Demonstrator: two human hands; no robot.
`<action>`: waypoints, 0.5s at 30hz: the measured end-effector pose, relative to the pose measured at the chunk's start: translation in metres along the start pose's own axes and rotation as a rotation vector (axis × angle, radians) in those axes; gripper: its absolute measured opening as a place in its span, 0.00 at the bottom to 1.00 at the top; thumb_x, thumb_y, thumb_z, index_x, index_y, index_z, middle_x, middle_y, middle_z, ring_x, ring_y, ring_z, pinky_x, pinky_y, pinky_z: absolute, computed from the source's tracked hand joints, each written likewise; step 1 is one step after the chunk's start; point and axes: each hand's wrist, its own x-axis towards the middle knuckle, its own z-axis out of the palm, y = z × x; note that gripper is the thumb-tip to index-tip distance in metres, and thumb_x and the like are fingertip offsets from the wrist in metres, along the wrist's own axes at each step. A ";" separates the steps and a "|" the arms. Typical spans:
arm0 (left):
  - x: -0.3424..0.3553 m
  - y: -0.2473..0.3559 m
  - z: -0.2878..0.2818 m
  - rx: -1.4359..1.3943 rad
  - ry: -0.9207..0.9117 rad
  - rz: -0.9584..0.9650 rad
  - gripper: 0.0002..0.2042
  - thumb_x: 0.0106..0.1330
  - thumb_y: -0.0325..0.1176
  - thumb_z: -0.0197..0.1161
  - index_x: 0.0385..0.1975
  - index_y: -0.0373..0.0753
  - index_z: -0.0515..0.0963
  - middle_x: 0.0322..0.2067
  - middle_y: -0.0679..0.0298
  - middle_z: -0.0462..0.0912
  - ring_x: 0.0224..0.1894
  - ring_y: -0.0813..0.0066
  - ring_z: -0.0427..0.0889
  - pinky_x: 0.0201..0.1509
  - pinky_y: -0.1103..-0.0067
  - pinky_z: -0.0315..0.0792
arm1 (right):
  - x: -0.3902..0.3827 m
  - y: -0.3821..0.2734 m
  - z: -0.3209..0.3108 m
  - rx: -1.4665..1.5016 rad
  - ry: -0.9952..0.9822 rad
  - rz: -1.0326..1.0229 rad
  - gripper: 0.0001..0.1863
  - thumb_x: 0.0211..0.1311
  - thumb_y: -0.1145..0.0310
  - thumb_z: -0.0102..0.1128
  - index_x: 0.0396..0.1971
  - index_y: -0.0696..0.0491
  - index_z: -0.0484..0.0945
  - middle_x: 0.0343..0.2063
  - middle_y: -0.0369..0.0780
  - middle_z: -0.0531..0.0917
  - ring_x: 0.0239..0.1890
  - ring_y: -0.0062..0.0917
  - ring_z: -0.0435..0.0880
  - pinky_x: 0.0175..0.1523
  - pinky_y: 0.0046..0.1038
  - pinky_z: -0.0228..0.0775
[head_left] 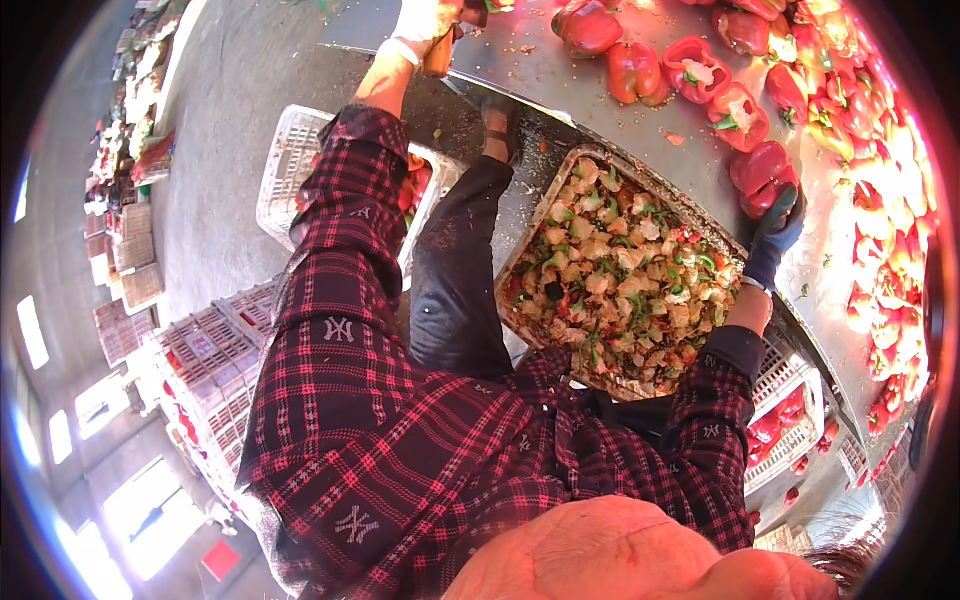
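Observation:
At the top edge, my bare left hand [428, 22] is closed round a tool with an orange-brown handle [438, 56]; its working end is cut off or too unclear to make out. My right hand [778, 232], in a dark blue glove, is closed on a red bell pepper [762, 170] at the near edge of the metal table [565, 75]. Beside it on the table lie cut-open red peppers [738, 116], with pale insides showing, and whole-looking ones [634, 72]. Between my arms, below the table edge, a crate [533, 222] is filled with pepper cores and green stems [610, 270].
A large heap of red peppers [890, 250] covers the table's right side. A white crate [290, 165] stands on the floor [225, 140] at left, near my outstretched leg [455, 270]. Stacked crates [215, 345] rise behind my left arm. Another crate with red peppers [785, 420] sits under the table at right.

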 end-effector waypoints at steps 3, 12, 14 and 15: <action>-0.019 -0.001 -0.006 -0.059 0.115 0.199 0.15 0.65 0.28 0.49 0.51 0.44 0.70 0.17 0.68 0.71 0.12 0.76 0.67 0.13 0.79 0.63 | 0.002 0.000 0.001 -0.005 -0.016 -0.056 0.22 0.67 0.55 0.45 0.46 0.58 0.77 0.40 0.50 0.81 0.43 0.44 0.78 0.49 0.37 0.68; -0.036 0.031 0.017 0.630 0.445 0.678 0.22 0.64 0.27 0.49 0.60 0.37 0.64 0.14 0.58 0.74 0.11 0.66 0.70 0.18 0.74 0.66 | 0.000 -0.003 -0.003 0.034 -0.025 -0.040 0.23 0.67 0.54 0.46 0.46 0.59 0.77 0.41 0.50 0.81 0.44 0.42 0.79 0.51 0.36 0.68; -0.004 -0.020 0.018 0.804 0.098 0.267 0.21 0.58 0.29 0.54 0.54 0.39 0.67 0.21 0.51 0.78 0.21 0.52 0.76 0.29 0.66 0.72 | 0.000 -0.007 -0.003 0.035 -0.019 -0.028 0.23 0.67 0.54 0.46 0.46 0.59 0.77 0.42 0.50 0.81 0.45 0.42 0.79 0.51 0.36 0.68; 0.005 -0.039 0.022 0.995 0.020 0.531 0.18 0.54 0.32 0.57 0.46 0.39 0.72 0.26 0.49 0.81 0.29 0.47 0.80 0.37 0.63 0.76 | 0.001 -0.001 0.001 -0.010 0.017 -0.053 0.23 0.67 0.54 0.46 0.46 0.59 0.77 0.42 0.50 0.81 0.45 0.42 0.79 0.52 0.36 0.68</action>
